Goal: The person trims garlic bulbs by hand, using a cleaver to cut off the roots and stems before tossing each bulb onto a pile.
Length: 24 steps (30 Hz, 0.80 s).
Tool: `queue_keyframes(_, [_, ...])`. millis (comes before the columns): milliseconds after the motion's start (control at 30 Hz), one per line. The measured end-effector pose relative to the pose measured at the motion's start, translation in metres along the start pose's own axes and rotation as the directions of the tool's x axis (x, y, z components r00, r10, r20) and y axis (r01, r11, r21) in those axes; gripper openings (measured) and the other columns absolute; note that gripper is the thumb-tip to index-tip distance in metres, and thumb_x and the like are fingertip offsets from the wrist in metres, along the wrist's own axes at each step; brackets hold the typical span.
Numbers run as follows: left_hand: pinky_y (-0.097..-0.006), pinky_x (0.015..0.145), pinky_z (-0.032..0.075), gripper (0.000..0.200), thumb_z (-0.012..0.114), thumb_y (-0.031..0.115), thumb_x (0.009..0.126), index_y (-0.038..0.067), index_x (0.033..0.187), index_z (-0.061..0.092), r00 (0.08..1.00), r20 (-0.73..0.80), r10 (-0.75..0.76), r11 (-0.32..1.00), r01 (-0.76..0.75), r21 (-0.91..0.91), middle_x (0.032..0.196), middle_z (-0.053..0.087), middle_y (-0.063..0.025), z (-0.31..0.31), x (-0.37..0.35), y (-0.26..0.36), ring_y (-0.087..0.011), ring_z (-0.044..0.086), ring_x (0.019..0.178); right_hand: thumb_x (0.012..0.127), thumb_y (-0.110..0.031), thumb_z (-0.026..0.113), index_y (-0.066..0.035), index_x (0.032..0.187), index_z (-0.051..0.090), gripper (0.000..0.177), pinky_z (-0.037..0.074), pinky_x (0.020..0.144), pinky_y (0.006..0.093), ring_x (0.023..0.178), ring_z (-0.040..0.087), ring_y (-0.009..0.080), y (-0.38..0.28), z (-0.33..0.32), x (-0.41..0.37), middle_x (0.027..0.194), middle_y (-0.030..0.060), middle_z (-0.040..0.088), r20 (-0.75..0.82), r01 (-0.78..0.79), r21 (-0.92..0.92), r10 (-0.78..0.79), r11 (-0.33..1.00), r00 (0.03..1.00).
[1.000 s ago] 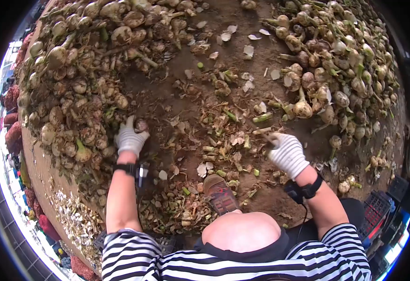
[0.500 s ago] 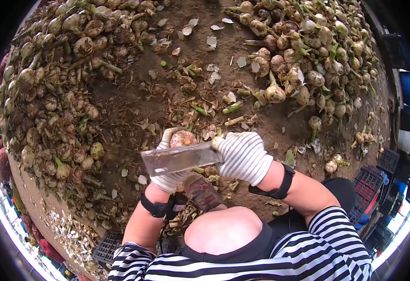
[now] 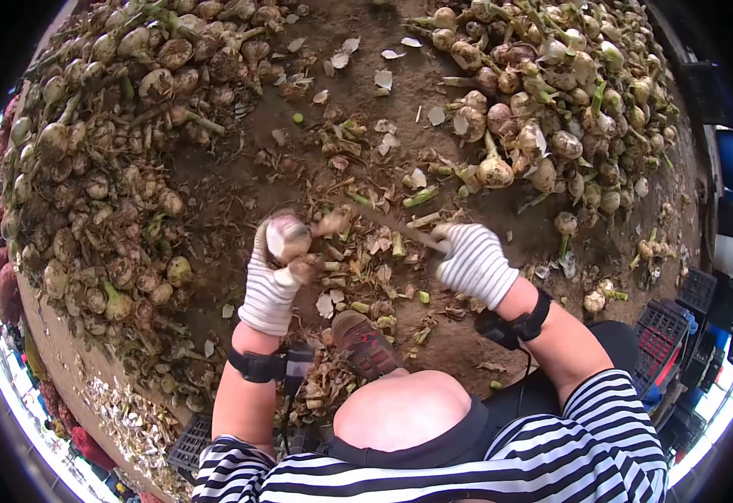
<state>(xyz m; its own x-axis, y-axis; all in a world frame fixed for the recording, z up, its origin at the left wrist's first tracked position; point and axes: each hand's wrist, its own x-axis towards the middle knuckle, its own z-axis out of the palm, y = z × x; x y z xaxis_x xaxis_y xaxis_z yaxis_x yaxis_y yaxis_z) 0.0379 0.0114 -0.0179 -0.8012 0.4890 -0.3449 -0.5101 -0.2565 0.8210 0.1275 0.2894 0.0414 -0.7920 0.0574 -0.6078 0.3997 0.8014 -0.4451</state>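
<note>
My left hand (image 3: 271,285), in a striped white glove, is closed around a garlic bulb (image 3: 288,238) with a pale face turned up. Loose brownish bits, blurred by motion, hang in the air just right of the bulb. My right hand (image 3: 473,263), gloved alike, grips the handle of a knife (image 3: 400,227). Its blade is seen nearly edge-on and points up and left, apart from the bulb. Cut stems and peelings (image 3: 376,272) lie on the soil between and beyond the hands.
Heaps of garlic stand at the left (image 3: 98,184) and upper right (image 3: 551,101). A shoe (image 3: 366,344) is on the ground below the hands. Black crates (image 3: 660,335) stand at the right, and red sacks (image 3: 6,293) line the far left.
The knife has swung from flat against the bulb to edge-on and moved right with my right hand. My left hand has shifted left, and the bulb has turned to show its pale face.
</note>
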Motion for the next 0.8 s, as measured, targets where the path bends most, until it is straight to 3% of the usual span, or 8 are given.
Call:
queue_keyframes(333, [-0.0266,0.053,0.041,0.026,0.055,-0.006,0.076,0.000,0.101,0.059,0.886,0.027,-0.463,0.834,0.446,-0.324,0.087,0.056,-0.0049,0.068,-0.010,0.024,-0.0122,0.047,0.056,0.064,-0.019,0.057,-0.006,0.095,0.065,0.034,0.051,0.066,0.0421,0.074,0.062,0.0347,-0.018,0.000,0.007,0.074,0.0188,0.063,0.088,0.092,-0.078,-0.085,0.993,0.992])
queue_keyframes(433, [-0.0227,0.053,0.042,0.016,0.055,0.005,0.085,0.000,0.099,0.060,0.973,-0.173,-0.151,0.897,0.208,0.389,0.072,0.057,0.0020,0.075,-0.013,0.013,-0.0064,0.050,0.061,0.065,-0.020,0.057,-0.008,0.096,0.065,0.035,0.051,0.070,0.0419,0.078,0.063,0.0344,-0.023,-0.006,0.004,0.078,0.0183,0.064,0.076,0.128,-0.096,-0.120,0.987,0.990])
queue_keyframes(567, [-0.0233,0.065,0.046,0.028,0.059,0.006,0.082,0.000,0.109,0.057,0.999,-0.027,-0.040,0.871,0.048,0.489,0.090,0.061,-0.0017,0.098,-0.004,0.038,-0.0070,0.053,0.073,0.068,-0.024,0.056,-0.004,0.087,0.067,0.029,0.050,0.078,0.0409,0.086,0.063,0.0336,0.028,0.025,0.017,0.088,0.0199,0.065,0.274,-0.085,-0.275,0.163,0.958,0.948])
queue_keyframes(633, [-0.0261,0.071,0.048,0.038,0.063,0.005,0.080,0.000,0.117,0.054,0.995,0.101,0.004,0.923,-0.043,0.383,0.098,0.060,-0.0034,0.113,0.018,0.074,-0.0101,0.055,0.079,0.068,-0.022,0.056,-0.002,0.088,0.066,0.030,0.051,0.077,0.0394,0.087,0.064,0.0322,0.061,0.057,0.027,0.088,0.0206,0.065,0.107,0.152,-0.291,-0.126,0.945,0.986])
queue_keyframes(667, [-0.0312,0.079,0.046,0.055,0.068,0.006,0.075,0.002,0.125,0.045,0.965,0.235,0.114,0.855,-0.216,0.472,0.108,0.057,-0.0058,0.112,0.025,0.084,-0.0144,0.053,0.090,0.068,-0.022,0.057,-0.001,0.089,0.066,0.030,0.051,0.077,0.0385,0.087,0.064,0.0321,0.080,0.080,0.035,0.089,0.0209,0.065,0.019,0.375,-0.310,-0.388,0.874,0.921])
queue_keyframes(700, [-0.0364,0.087,0.043,0.074,0.073,0.008,0.070,0.003,0.133,0.035,0.903,0.379,0.203,0.754,-0.391,0.528,0.117,0.053,-0.0082,0.111,0.033,0.092,-0.0187,0.051,0.100,0.069,-0.020,0.059,0.000,0.091,0.065,0.031,0.051,0.076,0.0376,0.086,0.064,0.0317,0.036,0.039,0.020,0.089,0.0205,0.065,0.003,-0.132,0.136,0.133,0.982,0.991])
queue_keyframes(733, [-0.0415,0.095,0.041,0.092,0.078,0.009,0.065,0.005,0.141,0.026,0.804,0.531,0.267,0.617,-0.566,0.546,0.127,0.049,-0.0107,0.111,0.047,0.102,-0.0229,0.049,0.111,0.069,-0.019,0.059,-0.001,0.091,0.065,0.029,0.050,0.071,0.0384,0.079,0.064,0.0332,0.043,0.048,0.023,0.083,0.0202,0.064,-0.281,0.107,0.185,-0.051,0.977,0.958])
queue_keyframes(800, [-0.0365,0.096,0.042,0.082,0.079,0.008,0.062,0.002,0.133,0.038,0.846,0.179,0.503,0.183,-0.307,0.934,0.119,0.056,-0.0160,0.062,0.094,0.111,-0.0247,0.054,0.108,0.070,-0.017,0.057,-0.003,0.092,0.065,0.028,0.050,0.067,0.0389,0.075,0.063,0.0347,0.040,0.020,0.009,0.078,0.0206,0.063,-0.248,-0.083,0.147,0.118,0.986,0.961])
